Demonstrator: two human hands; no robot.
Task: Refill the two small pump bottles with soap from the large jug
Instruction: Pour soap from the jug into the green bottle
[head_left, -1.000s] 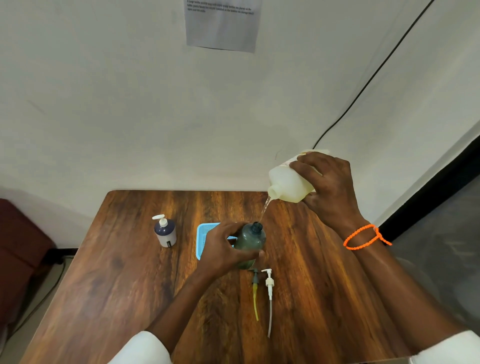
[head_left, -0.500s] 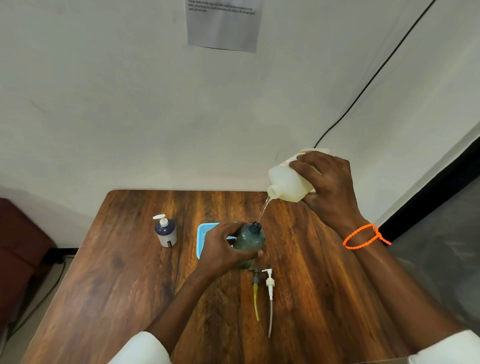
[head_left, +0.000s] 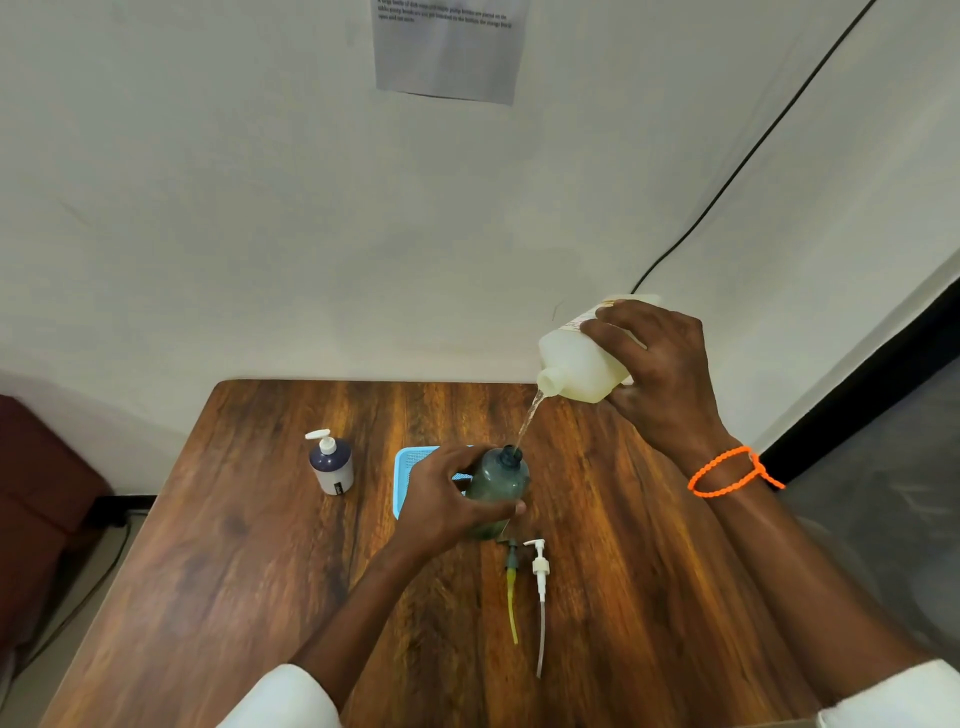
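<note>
wooden desk. at left, a white pump bottle stands capped, apart. near centre, by a blue tray, the left hand grips an open green bottle, likely steadying it. two removed pumps lie just in front. at right, the right hand grasps the large jug, tilted so a thin soap stream falls into the bottle's neck.

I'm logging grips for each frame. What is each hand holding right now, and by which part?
The left hand grips the dark green bottle around its body. The right hand holds the tilted large jug by its rear body, spout free.
</note>
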